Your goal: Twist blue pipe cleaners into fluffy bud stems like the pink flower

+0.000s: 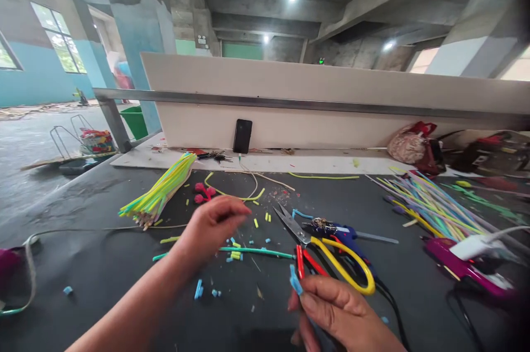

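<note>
My right hand [337,310], low in the middle right, pinches a small light-blue piece [295,280] between thumb and fingers. Just beyond it are yellow-handled scissors [306,237] with their blades slightly parted, and a red-handled tool [300,261], partly hidden. My left hand [215,225] hovers above the table with fingers curled inward; whether anything small is between them is hidden. Under and beside it runs a long green pipe-cleaner-like stem [260,252], among short yellow cut pieces [236,255] and blue cut pieces [199,289]. A blue glue gun [348,235] lies behind the scissors.
A bundle of yellow-green stems [161,189] lies at left, near pink-red round pieces [203,193]. Mixed-colour stems [434,203] spread at right, beside a purple device [464,266] with cables. A phone [242,136] leans on the white back panel [310,128]; bags [416,147] sit back right.
</note>
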A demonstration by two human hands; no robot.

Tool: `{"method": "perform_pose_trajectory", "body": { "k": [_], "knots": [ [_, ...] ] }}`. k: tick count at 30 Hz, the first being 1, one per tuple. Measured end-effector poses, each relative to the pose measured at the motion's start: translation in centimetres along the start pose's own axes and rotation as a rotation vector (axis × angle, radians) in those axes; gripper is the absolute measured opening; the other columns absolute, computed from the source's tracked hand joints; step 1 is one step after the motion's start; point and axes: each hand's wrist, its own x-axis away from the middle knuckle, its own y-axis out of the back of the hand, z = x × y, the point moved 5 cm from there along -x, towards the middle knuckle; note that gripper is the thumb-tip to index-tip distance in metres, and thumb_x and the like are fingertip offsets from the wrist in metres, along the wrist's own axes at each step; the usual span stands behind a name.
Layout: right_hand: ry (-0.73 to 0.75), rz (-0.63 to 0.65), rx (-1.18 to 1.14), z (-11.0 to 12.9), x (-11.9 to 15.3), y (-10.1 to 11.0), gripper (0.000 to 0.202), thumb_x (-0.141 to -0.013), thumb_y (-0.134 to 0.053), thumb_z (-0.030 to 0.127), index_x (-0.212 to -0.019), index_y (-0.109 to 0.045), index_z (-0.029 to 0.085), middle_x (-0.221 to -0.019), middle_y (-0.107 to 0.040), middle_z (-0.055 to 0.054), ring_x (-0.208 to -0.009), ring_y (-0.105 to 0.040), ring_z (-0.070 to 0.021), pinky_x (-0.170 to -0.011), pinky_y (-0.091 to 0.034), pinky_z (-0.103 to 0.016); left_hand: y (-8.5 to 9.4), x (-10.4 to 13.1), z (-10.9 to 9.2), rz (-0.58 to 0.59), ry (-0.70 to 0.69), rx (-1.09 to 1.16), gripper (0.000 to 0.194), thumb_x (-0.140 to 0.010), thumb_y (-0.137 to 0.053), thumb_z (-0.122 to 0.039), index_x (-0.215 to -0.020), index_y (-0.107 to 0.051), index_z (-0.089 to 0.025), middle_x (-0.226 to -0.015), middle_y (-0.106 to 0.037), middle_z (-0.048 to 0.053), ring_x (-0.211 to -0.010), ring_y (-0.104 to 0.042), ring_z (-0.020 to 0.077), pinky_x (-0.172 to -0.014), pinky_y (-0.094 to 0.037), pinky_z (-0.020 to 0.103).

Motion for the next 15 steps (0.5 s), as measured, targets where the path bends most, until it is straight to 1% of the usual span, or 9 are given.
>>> {"method": "perform_pose_trajectory", "body": {
  "k": [1,3,5,6,8,11,13,15],
  "knots": [
    [0.013,0.006,0.016,0.0,0.0,0.0,0.031,-0.078,-0.065,0.044,-0.075,-0.065,0.014,-0.046,-0.057,0.004,-0.041,-0.045,-0.0054,-0.055,-0.042,-0.018,-1.4,0.9,-1.4,0.125,-0.094,0.054,0.009,-0.076,-0.064,-0.019,-0.079,-0.072,-0.018,-0.091,-0.066,0.006,-0.085,-0.061,0.0169,-0.079,-0.045,0.024],
    [0.029,0.015,0.038,-0.1,-0.1,0.1,0.031,-0.078,-0.064,0.044,-0.075,-0.065,0.013,-0.046,-0.057,0.003,-0.042,-0.046,-0.0063,-0.054,-0.043,-0.019,-3.6,2.6,-3.2,0.341,-0.195,0.114,0.015,-0.08,-0.062,-0.02,-0.088,-0.074,-0.019,-0.095,-0.067,0.008,-0.089,-0.062,0.0176,-0.082,-0.046,0.025],
    [0.036,0.021,0.042,-0.3,-0.2,0.1,0.031,-0.078,-0.065,0.044,-0.076,-0.066,0.013,-0.047,-0.057,0.002,-0.042,-0.047,-0.0068,-0.054,-0.043,-0.02,-5.0,3.8,-3.9,0.466,-0.229,0.154,0.018,-0.082,-0.06,-0.019,-0.094,-0.074,-0.02,-0.098,-0.066,0.01,-0.092,-0.062,0.0183,-0.083,-0.047,0.026],
    [0.044,0.027,0.042,-0.3,-0.3,0.1,0.03,-0.077,-0.065,0.044,-0.075,-0.066,0.013,-0.047,-0.057,0.002,-0.042,-0.048,-0.0069,-0.054,-0.044,-0.021,-5.4,4.1,-4.0,0.501,-0.231,0.165,0.019,-0.082,-0.061,-0.019,-0.096,-0.074,-0.02,-0.099,-0.066,0.01,-0.093,-0.062,0.0185,-0.084,-0.047,0.026],
    [0.068,0.036,0.061,-0.3,-0.3,0.1,0.031,-0.077,-0.066,0.043,-0.072,-0.066,0.013,-0.048,-0.057,0.002,-0.044,-0.05,-0.0071,-0.054,-0.043,-0.02,-5.7,4.3,-3.8,0.525,-0.221,0.173,0.018,-0.081,-0.061,-0.02,-0.095,-0.074,-0.02,-0.097,-0.066,0.01,-0.091,-0.062,0.0181,-0.082,-0.048,0.025],
    [0.078,0.049,0.068,-0.5,-0.4,0.0,0.032,-0.076,-0.067,0.044,-0.068,-0.065,0.013,-0.049,-0.058,0.002,-0.046,-0.053,-0.0075,-0.054,-0.043,-0.019,-5.7,4.2,-3.5,0.502,-0.194,0.176,0.014,-0.08,-0.063,-0.019,-0.087,-0.074,-0.018,-0.088,-0.066,0.009,-0.084,-0.062,0.0169,-0.077,-0.048,0.024],
    [0.056,0.043,0.035,-0.7,-0.3,0.0,0.031,-0.076,-0.067,0.045,-0.071,-0.065,0.014,-0.048,-0.058,0.003,-0.045,-0.053,-0.0075,-0.054,-0.045,-0.02,-5.7,4.2,-3.3,0.484,-0.166,0.184,0.01,-0.078,-0.064,-0.018,-0.083,-0.074,-0.017,-0.083,-0.065,0.008,-0.079,-0.061,0.0161,-0.074,-0.048,0.024],
    [0.049,0.021,0.03,-0.8,-0.3,-0.1,0.032,-0.076,-0.066,0.045,-0.073,-0.065,0.014,-0.047,-0.057,0.003,-0.043,-0.052,-0.0073,-0.053,-0.044,-0.02,-5.8,4.3,-3.0,0.451,-0.124,0.197,0.007,-0.075,-0.067,-0.016,-0.08,-0.073,-0.016,-0.085,-0.063,0.007,-0.073,-0.059,0.0145,-0.069,-0.048,0.023]
  ]
}}
